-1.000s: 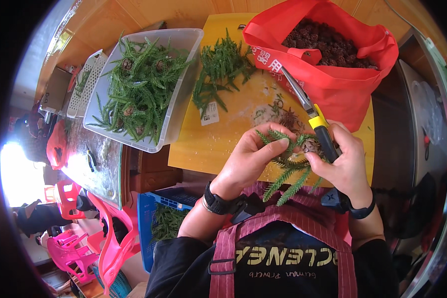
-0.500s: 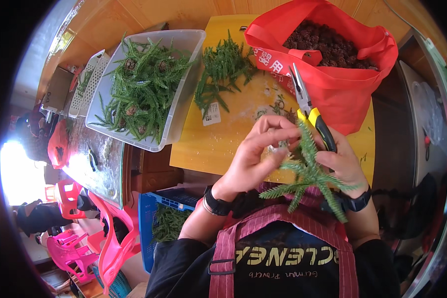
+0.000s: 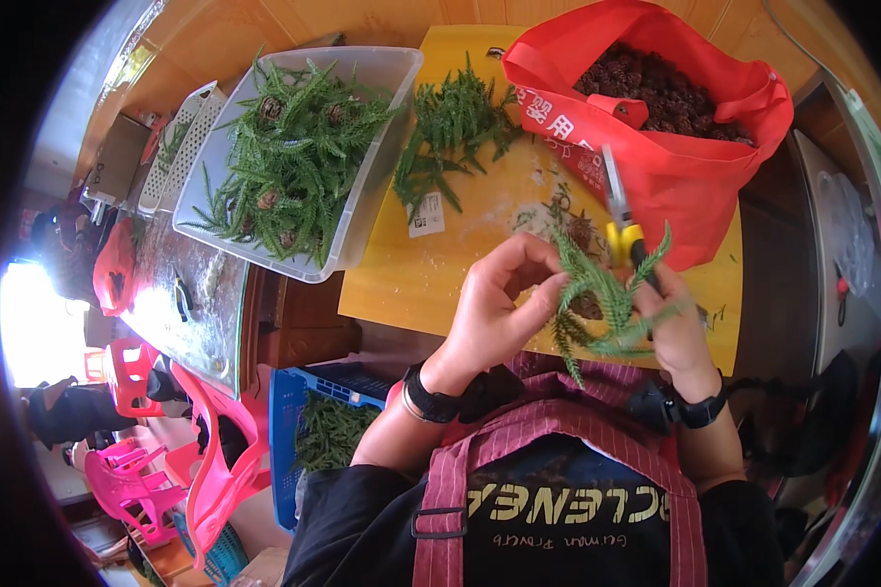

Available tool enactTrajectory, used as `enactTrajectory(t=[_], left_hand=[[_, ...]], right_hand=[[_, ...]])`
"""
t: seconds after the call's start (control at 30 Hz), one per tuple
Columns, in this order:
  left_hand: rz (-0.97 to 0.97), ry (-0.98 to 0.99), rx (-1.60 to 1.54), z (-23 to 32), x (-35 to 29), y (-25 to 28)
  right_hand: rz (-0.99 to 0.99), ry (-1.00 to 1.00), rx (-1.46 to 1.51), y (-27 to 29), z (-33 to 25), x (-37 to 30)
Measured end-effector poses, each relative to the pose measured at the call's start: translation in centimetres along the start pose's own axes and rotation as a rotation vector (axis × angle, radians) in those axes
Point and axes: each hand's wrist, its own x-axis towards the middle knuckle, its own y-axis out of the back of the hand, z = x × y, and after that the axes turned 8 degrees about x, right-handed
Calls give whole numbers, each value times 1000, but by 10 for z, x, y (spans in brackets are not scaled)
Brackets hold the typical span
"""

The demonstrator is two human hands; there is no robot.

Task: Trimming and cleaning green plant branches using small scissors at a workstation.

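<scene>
Above the table's near edge, a green artificial pine sprig (image 3: 607,293) is held between my hands, with a brown pine cone (image 3: 585,306) showing among its branches. My left hand (image 3: 504,308) is closed in a pinch at the sprig's left side; its fingertips meet the needles. Long-nose pliers (image 3: 619,201) with yellow and black handles point up and away from my right hand (image 3: 680,338), whose fingers wrap the handles. That hand is slightly blurred and also lies against the sprig's right side. Pine cones (image 3: 582,233) and scraps lie just behind the sprig.
A clear plastic bin (image 3: 338,256) of pine sprigs with cones stands at left. Loose sprigs (image 3: 450,122) lie on the yellow board (image 3: 440,279). A red bag (image 3: 656,191) of pine cones stands at far right. A blue crate (image 3: 286,440) sits below left.
The sprig has turned so its branches point differently, and a pine cone now shows within it. The pliers have shifted slightly down and right, and their jaws look closed.
</scene>
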Motion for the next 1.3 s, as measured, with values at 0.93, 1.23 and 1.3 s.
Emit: enactTrajectory(t=[0.93,1.23,1.3], left_hand=[[-206,253,-178,-1,2,1],[-180,214,-179,-6,3,1],[-181,211,-159,-6,3,1]], right_hand=[[71,174,-373,-7,-19,12],[80,159,-332,-10,-20,13],[72,148,-293,-10,-19,13]])
